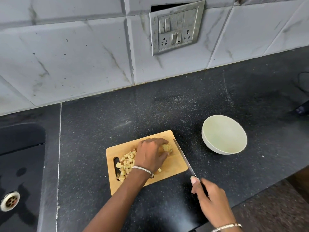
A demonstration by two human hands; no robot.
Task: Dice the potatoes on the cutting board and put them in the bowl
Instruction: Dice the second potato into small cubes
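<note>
Countertop (150,106) of black speckled stone, carrying every item listed. Black sink (21,148) with round metal drain (10,200) at far left, cut off by the frame edge. Grey marbled wall tiles (66,56) behind, bearing a grimy metal switch and socket plate (175,29). Dark object (301,109) at far right, cropped and not identifiable. Round pale green bowl (224,136) right of the board, apart from it.

Rectangular wooden cutting board (173,166), handle slot at its left end partly covered by diced potato cubes (127,162) heaped on the left half. Left forearm and silver bracelet (143,170) cross the heap and hide part of it.

Long steel-bladed knife (184,158) with dark handle, slanted along the board's right edge; whether the blade touches the wood cannot be told. Right hand (210,198) grips the handle, fingers wrapped, one digit laid forward at the blade's heel; handle mostly hidden.

Left hand (150,154) arches over a pale yellow potato chunk (167,148) near the board's far right corner, fingers close together and curled down onto it. Only the chunk's right end shows past the fingertips, just beside the blade.
</note>
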